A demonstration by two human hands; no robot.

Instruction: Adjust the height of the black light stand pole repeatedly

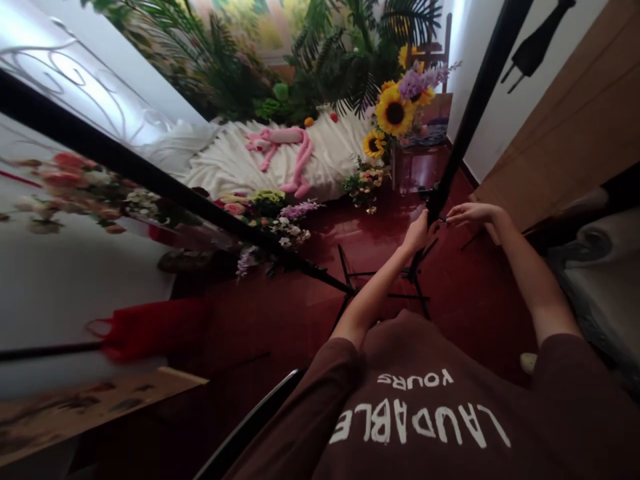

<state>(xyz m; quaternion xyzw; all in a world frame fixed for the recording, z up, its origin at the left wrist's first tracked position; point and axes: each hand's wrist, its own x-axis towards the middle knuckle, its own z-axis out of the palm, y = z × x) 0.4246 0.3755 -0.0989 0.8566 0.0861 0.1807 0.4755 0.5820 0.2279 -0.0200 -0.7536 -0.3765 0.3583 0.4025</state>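
Note:
A black light stand (463, 123) rises from the floor in front of me and leans to the upper right, its legs (410, 295) spread on the tiles. My left hand (418, 231) is closed around its pole, just below a black clamp (431, 193). At the right of the pole, my right hand (471, 213) has its fingertips pinched on a small dark knob (443, 219). A second black stand (200, 207) slants across the left half of the view, and neither hand touches it.
A black plug (537, 50) hangs at upper right. A pink plush toy (287, 138) lies on white draped cloth (220, 160), with sunflowers (393, 110) and palm leaves (215, 50) around. A red bag (155, 327) is at left, a brown board (570, 100) at right.

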